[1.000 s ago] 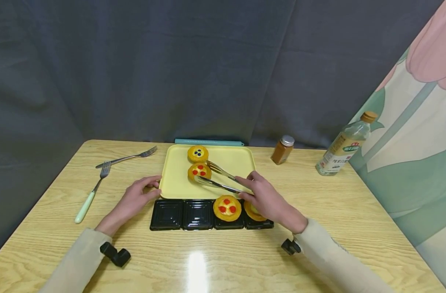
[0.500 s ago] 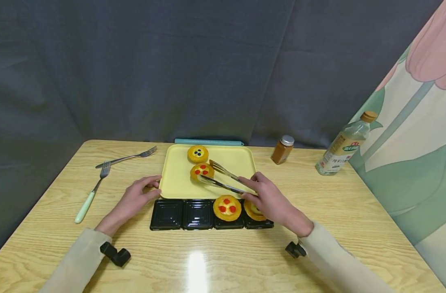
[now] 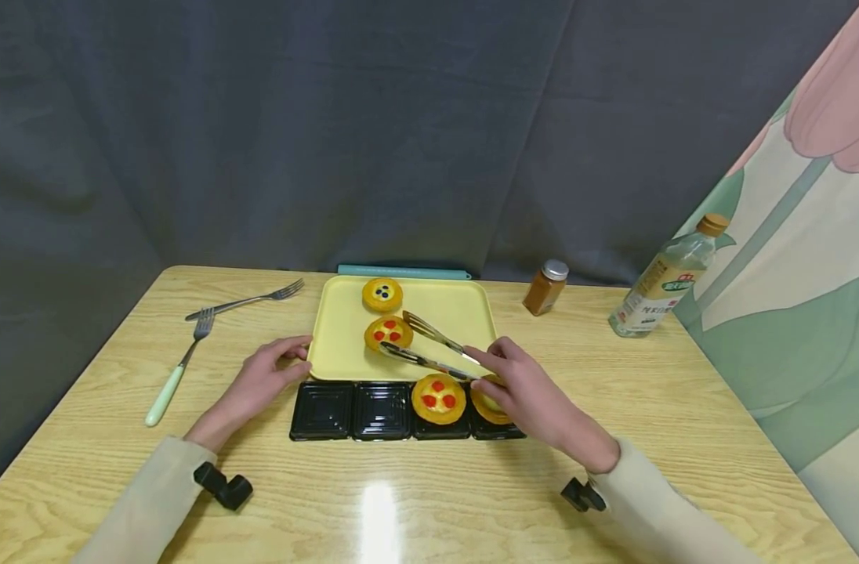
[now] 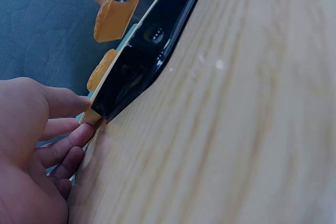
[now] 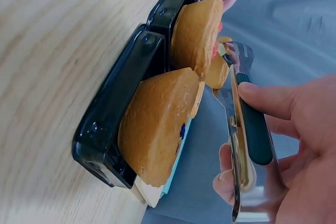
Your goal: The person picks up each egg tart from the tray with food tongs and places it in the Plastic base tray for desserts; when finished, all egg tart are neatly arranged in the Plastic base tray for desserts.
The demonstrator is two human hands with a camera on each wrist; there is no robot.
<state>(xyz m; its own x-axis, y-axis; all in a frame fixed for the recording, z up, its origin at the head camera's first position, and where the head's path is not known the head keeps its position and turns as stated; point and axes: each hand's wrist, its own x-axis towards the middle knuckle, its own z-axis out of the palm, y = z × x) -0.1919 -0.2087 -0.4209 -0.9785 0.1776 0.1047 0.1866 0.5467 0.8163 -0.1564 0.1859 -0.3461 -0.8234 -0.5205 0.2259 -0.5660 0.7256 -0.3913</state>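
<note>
My right hand (image 3: 517,384) grips metal tongs (image 5: 254,121) with dark green pads on the handle. Their tips reach either side of a tart with red topping (image 3: 377,335), which shows raised off the yellow tray (image 3: 334,345) in the left wrist view. My left hand (image 3: 267,372) pinches the tray's near-left corner between thumb and fingers. Behind the red tart sits a tart with dark blue dots (image 3: 382,294). In front, a black four-part container (image 3: 321,411) holds another red-topped tart (image 3: 438,399) and, at the right end, a tart (image 3: 491,409) partly covered by my right hand.
Two forks lie at the left, one with a pale green handle (image 3: 164,398), the other a dark-handled fork (image 3: 249,302). A teal strip (image 3: 404,272) lies behind the tray. Back right stand a brown jar (image 3: 545,288) and a clear bottle (image 3: 661,274).
The tongs and the red-topped tart between their tips have shifted slightly right. My right hand has drawn back a little to the right. The left hand has stayed at the tray.
</note>
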